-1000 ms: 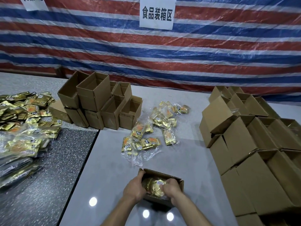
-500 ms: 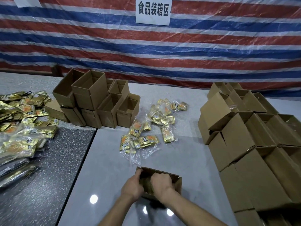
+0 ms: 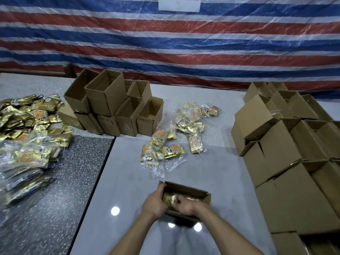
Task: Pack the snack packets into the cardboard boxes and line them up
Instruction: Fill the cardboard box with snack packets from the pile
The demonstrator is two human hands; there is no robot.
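Gold foil snack packets (image 3: 170, 197) lie under my right hand (image 3: 185, 207), whose fingers curl onto them inside the small open brown cardboard box (image 3: 189, 187). My left hand (image 3: 155, 202) grips the box's left end. The box sits on the pale grey bench (image 3: 119, 181), near me. Just beyond lie loose bagged gold packets (image 3: 165, 150). Empty open cartons (image 3: 110, 107) stand at the far left, and stacked brown cartons (image 3: 294, 172) fill the right.

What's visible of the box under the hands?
Small brown cardboard box, top open, sitting upright on the pale grey table. Inside, gold snack packets fill its left part. The left hand grips its left end wall; the right hand reaches in, fingers curled on the packets.
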